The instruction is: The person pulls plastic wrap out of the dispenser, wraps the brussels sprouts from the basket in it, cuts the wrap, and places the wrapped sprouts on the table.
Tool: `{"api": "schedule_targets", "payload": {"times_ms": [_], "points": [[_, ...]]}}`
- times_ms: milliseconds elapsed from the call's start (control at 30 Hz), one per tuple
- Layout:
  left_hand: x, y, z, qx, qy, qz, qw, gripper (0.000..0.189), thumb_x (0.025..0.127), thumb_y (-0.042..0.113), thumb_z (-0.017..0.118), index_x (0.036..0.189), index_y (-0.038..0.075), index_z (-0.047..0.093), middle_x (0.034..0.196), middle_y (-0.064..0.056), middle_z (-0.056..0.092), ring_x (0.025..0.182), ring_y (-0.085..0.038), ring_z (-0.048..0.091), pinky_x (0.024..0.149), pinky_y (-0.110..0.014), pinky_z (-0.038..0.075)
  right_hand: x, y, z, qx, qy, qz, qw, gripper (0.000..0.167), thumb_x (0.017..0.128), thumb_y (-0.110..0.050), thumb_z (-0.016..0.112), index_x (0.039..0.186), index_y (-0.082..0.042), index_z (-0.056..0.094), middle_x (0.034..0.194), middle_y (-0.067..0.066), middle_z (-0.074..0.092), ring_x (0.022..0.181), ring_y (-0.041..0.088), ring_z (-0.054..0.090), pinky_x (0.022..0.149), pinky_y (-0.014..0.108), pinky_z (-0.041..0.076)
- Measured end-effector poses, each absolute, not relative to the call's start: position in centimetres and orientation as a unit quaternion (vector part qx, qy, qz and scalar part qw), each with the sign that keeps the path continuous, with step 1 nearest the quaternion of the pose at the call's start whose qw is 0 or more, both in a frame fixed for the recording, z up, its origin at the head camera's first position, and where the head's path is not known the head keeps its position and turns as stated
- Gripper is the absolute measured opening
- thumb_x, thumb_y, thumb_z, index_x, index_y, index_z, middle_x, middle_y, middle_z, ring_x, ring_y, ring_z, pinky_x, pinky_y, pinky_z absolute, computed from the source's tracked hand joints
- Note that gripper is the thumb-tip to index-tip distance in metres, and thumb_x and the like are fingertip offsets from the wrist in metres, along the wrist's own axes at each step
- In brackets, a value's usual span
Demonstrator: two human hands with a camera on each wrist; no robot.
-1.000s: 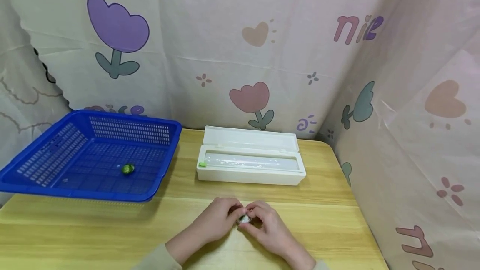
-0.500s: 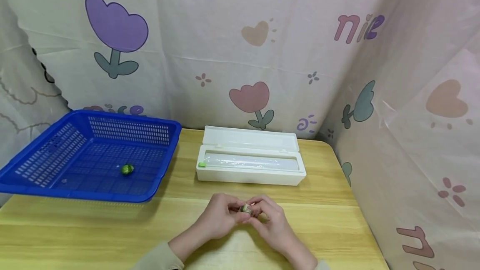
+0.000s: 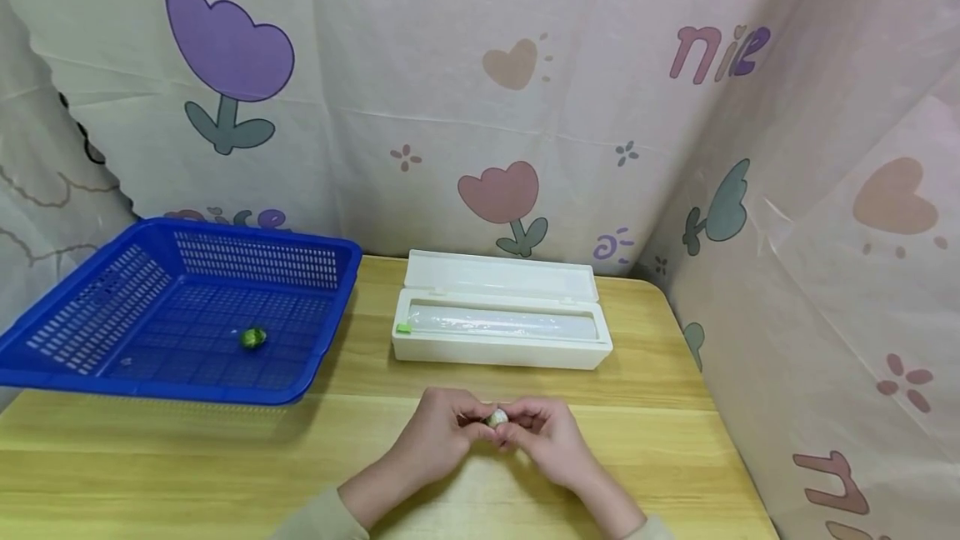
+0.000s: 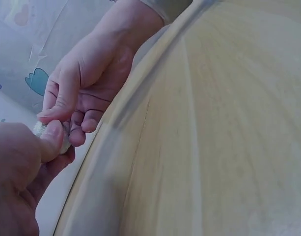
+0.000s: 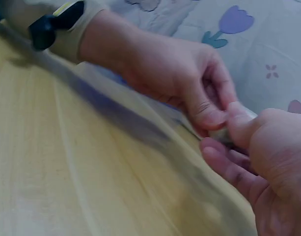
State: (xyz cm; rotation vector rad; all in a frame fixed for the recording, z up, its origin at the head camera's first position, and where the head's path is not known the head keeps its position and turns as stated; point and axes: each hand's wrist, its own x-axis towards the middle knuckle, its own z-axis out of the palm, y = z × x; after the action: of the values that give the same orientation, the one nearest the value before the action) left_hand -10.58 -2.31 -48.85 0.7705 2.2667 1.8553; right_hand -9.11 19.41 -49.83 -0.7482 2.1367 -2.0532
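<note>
White and pale green, a small ball (image 3: 497,418) is pinched between the fingers of both hands, over the near part of the surface (image 3: 660,473) and in front of the box. The left hand (image 3: 442,433) grips it from one side and the right hand (image 3: 549,440) from the other, thumbs towards the wearer and fingertips close together. In the left wrist view, the right hand's lower fingers bend inward beneath its thumb; in the right wrist view, the ball is mostly hidden by the thumbs. Whether it touches the surface cannot be told.

Light sleeves (image 3: 324,515) end at the wrists; the left one bears a black device (image 5: 43,33).

Beyond the hands stands the white box (image 3: 498,352), its lid (image 3: 498,277) raised at the back. A roll (image 3: 502,323) of clear, glossy material lies lengthwise inside, with a bright green tab (image 3: 403,328) at the box's left end.

To the left, well apart from the hands, a blue basket (image 3: 180,390) with slotted walls holds a shiny green ball (image 3: 252,337). Printed cloth (image 3: 420,40) hangs behind the wooden surface and along its right side.
</note>
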Motion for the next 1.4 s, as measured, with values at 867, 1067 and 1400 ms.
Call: {"api": "schedule_targets", "payload": {"times_ms": [867,1067,1400], "points": [[-12.0,-1.9,-48.6,0.183,0.763,0.606,0.128,0.013,0.088,0.006,0.086,0.1,0.005,0.081,0.09,0.003,0.076,0.082,-0.015,0.073,0.073,-0.027,0.061,-8.9,18.7,-50.7,-0.194,0.731,-0.654,-0.031,0.024,0.08,0.008,0.086,0.101,0.011,0.075,0.112,0.027,0.074,0.097,0.022,0.076,0.081,0.038,0.062],[-12.0,-1.8,-48.6,0.184,0.77,0.604,0.093,0.013,0.085,0.002,0.087,0.097,0.006,0.083,0.089,0.004,0.078,0.081,-0.012,0.073,0.074,-0.026,0.061,-9.3,18.4,-50.4,-0.163,0.741,-0.651,-0.032,0.021,0.077,0.008,0.087,0.094,0.01,0.075,0.103,0.022,0.077,0.094,0.02,0.077,0.081,0.038,0.062],[-12.0,-1.3,-47.8,0.19,0.77,0.605,0.08,0.013,0.083,0.001,0.088,0.094,0.007,0.083,0.089,0.004,0.079,0.081,-0.011,0.073,0.076,-0.025,0.06,-9.4,18.8,-50.1,-0.145,0.725,-0.673,-0.005,0.034,0.075,0.016,0.086,0.103,0.013,0.067,0.099,0.027,0.073,0.089,0.025,0.075,0.081,0.038,0.062]]}}
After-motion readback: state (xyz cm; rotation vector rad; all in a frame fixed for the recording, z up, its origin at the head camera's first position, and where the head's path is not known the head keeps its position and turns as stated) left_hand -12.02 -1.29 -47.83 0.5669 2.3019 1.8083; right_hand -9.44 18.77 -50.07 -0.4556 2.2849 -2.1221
